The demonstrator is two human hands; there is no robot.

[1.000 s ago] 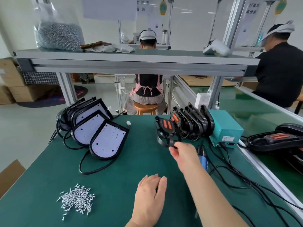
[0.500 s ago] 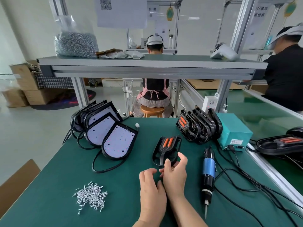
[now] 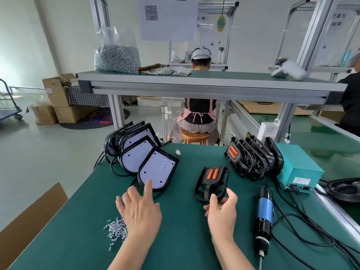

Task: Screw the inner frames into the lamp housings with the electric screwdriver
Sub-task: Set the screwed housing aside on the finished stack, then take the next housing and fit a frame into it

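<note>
In the lower centre of the frame, the left hand (image 3: 139, 209) is hovering palm down over the green table (image 3: 78, 221), fingers straight and fanned apart, gripping nothing. Its longest fingertip is overlapping the near edge of the closest lamp housing (image 3: 158, 171), a black shell with a white board facing up; whether it is touching cannot be told. To the right, the right hand (image 3: 222, 210) is pinching the near rim of an inner frame (image 3: 211, 182) between curled thumb and fingers. This black frame with two orange cells is lying in the middle of the table. More lamp housings (image 3: 134, 145) are leaning in a stack behind the closest one, at centre left, with black cables looping around them. A row of inner frames (image 3: 251, 158) is standing on edge at centre right, against a teal box (image 3: 300, 168). The electric screwdriver (image 3: 264, 215), blue and black, is lying at lower right, just beside the right hand, tip toward the bottom edge. A small pile of loose screws (image 3: 116, 229) is lying at lower left, partly hidden by the left wrist. A bag of screws (image 3: 116, 57) is sitting on the shelf at upper left.
</note>
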